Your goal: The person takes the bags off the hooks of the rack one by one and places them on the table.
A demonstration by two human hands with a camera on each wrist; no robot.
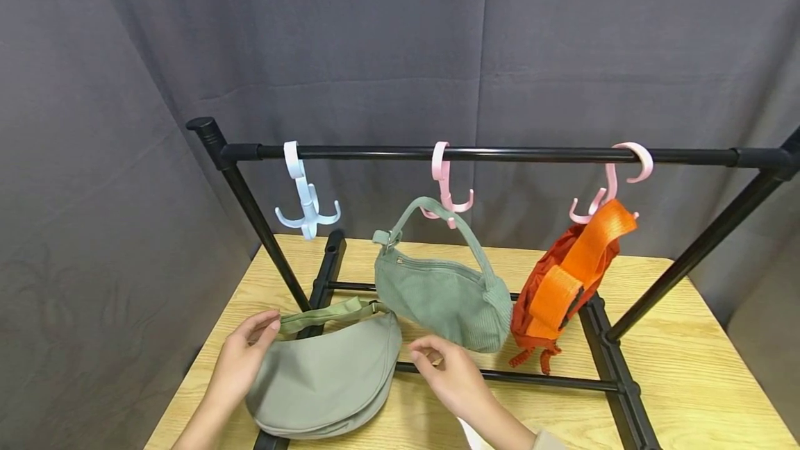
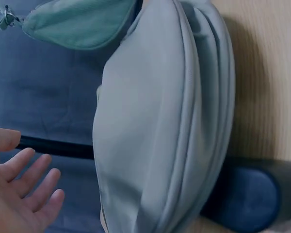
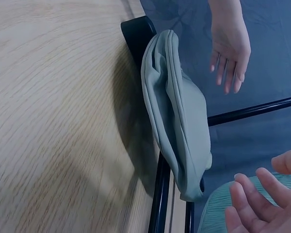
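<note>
A grey-green crescent-shaped shoulder bag (image 1: pixel 331 377) leans on the rack's base, its lighter green strap (image 1: pixel 331 312) lying along the top. My left hand (image 1: pixel 240 360) is by the strap's left end; both wrist views show its fingers loose and apart from the bag. To the bag's right hovers my right hand (image 1: pixel 453 377), holding nothing, its fingers loosely bent (image 3: pixel 262 206). Just above that hand, a green corduroy handbag (image 1: pixel 440 297) hangs by its handle from a pink hook (image 1: pixel 442 176). In the left wrist view, the shoulder bag's front (image 2: pixel 140 111) fills the middle.
A black rack bar (image 1: pixel 375 153) runs across above the bags. An unloaded light blue hook (image 1: pixel 306 200) hangs at its left. At the right, a small orange backpack (image 1: pixel 556 290) hangs from another pink hook (image 1: pixel 611 179). The rack stands on a wooden table (image 1: pixel 694 360) before grey curtains.
</note>
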